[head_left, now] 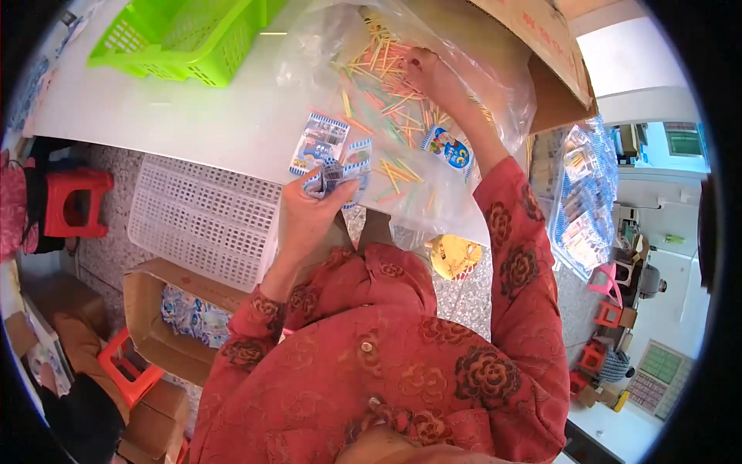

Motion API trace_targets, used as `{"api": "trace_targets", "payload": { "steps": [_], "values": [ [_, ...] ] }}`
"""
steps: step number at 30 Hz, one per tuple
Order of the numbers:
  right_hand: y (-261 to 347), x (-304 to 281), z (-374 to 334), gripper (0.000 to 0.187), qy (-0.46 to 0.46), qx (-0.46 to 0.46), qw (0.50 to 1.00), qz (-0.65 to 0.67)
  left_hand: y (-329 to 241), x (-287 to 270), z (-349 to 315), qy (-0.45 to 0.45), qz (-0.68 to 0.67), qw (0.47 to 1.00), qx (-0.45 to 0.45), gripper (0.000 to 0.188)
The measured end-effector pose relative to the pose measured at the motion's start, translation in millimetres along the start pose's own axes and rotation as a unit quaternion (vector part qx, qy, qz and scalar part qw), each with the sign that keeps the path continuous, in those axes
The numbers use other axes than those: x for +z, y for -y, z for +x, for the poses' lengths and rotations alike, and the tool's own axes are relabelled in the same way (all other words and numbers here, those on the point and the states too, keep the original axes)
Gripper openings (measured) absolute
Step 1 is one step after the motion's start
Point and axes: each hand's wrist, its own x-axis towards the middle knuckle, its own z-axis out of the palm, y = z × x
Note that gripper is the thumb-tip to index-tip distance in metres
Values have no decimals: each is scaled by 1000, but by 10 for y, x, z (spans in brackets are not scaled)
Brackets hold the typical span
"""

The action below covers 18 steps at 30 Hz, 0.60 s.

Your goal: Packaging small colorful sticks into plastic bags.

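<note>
Near the table's front edge, my left hand (308, 216) is closed on a small blue-and-white striped packet (332, 176), its fingers wrapped round the lower part. Another striped packet (318, 139) lies flat just beyond it. My right hand (439, 81) reaches forward, its fingers curled down into a heap of thin pink, yellow and green sticks (379, 58); its fingertips are partly hidden among them. The sticks lie on and beside a large clear plastic bag (495, 69). Below my right wrist rests a brighter blue packet (450, 149).
A green plastic basket (209, 58) stands at the far left of the white table (178, 116). A cardboard box (556, 93) is at the back right. Left below the table are a white crate (205, 220), a carton (147, 298) of packets and red stools (77, 205). Bagged packets (583, 197) hang right.
</note>
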Motion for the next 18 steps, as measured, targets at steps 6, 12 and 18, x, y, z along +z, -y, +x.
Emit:
{"api": "trace_targets", "payload": {
  "steps": [6,12,18],
  "values": [
    [-512,227,30,17,0,-61,988,-145,-8,50,20,12,-27,1000,-10,18],
    [-471,285,14,27,82,-8,992,-95,-1,15,17,10,-9,1000,-4,18],
    [-25,121,119,35,203,52,964,-164,-20,32,17,8,-33,999,-6,18]
  ]
}}
